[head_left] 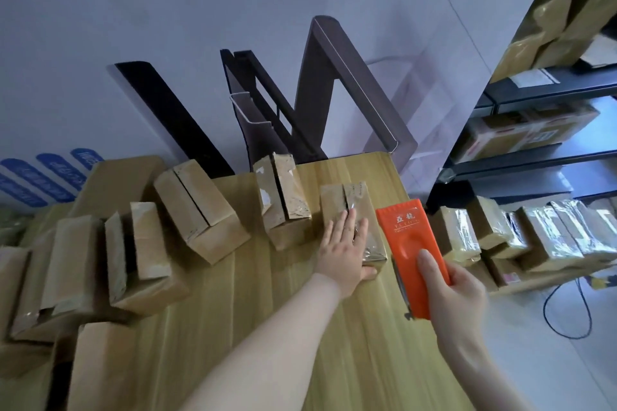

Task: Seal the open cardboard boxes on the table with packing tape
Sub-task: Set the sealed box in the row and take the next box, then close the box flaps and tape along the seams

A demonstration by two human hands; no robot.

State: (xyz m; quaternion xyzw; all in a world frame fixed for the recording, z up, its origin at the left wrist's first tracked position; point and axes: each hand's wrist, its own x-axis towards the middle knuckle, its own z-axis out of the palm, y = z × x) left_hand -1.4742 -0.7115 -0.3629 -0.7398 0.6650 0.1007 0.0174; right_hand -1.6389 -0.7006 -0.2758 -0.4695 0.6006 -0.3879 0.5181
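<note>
The table point(300, 327) carries a row of boxes point(200, 210) running from its crowded left side to its right edge. Most have their top flaps parted with a dark gap along the seam, so I judge most of the job lies ahead of you. You are working on the box point(359, 203) at the right end of that row, close to the table's right edge. Glossy film shows over its top and near end, so its strip looks laid and this step is probably the pressing-flat. The dispenser point(410, 237), orange, is lifted just right of that box and clear of it, about over the table edge. Your left hand point(344, 243) lies flat on the box top, fingers point(350, 218) straight and spread, thumb at the near end, gripping nothing. Your right hand point(457, 297) grips the dispenser's lower end, thumb laid along its face. The next move likely calls for closing the flaps of the next box point(283, 207) with your free hand, then bringing the dispenser left to it. For room, the bare wood in front of the row, toward you, is the free lane, while the left is packed with boxes touching one another. Mind the right edge: beyond it lie floor and a stack point(500, 237) of wrapped boxes.
</note>
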